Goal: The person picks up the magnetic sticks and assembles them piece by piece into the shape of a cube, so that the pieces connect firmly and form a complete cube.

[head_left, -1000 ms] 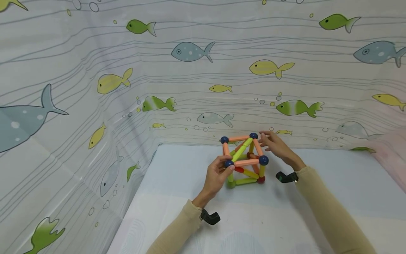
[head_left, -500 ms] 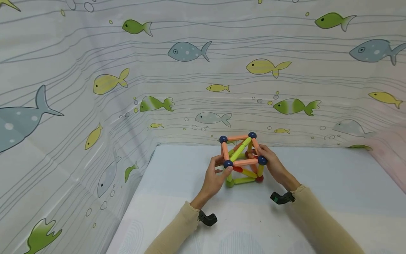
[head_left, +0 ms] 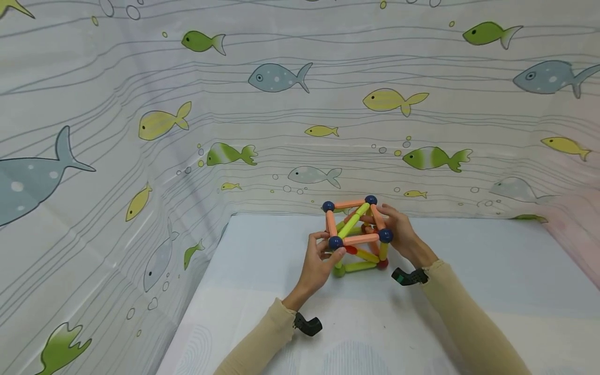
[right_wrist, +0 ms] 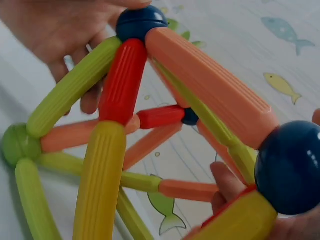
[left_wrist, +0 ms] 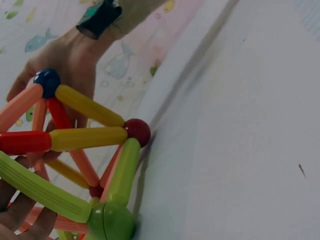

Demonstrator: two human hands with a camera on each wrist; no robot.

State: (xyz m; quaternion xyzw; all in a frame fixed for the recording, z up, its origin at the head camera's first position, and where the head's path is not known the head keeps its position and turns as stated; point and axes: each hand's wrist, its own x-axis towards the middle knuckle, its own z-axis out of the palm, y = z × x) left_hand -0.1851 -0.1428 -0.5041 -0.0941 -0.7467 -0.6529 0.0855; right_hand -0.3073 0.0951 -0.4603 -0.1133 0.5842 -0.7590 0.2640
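A box-like frame of magnetic sticks and balls point(head_left: 361, 239) stands on the table. Blue balls mark its upper corners; a green ball point(left_wrist: 111, 221) and a dark red ball point(left_wrist: 137, 132) sit at lower ones. My left hand point(head_left: 315, 264) holds the near left corner, its thumb at the blue ball point(head_left: 335, 242) and fingers round the left side. On the right side, my right hand point(head_left: 404, 234) reaches in behind the near blue ball point(right_wrist: 290, 167), fingers among the sticks by a red and yellow diagonal. Sticks and balls partly hide its grip.
The pale table point(head_left: 262, 255) runs back to a wall covering point(head_left: 281, 135) printed with fish. A black wrist camera sits on each wrist, the left one point(head_left: 308, 325) and the right one point(head_left: 409, 276), beside beige sleeves.
My right hand has come in from beyond the frame's far right corner to its right side, fingers now inside. My left hand keeps its hold, and the frame stays nearly in place.
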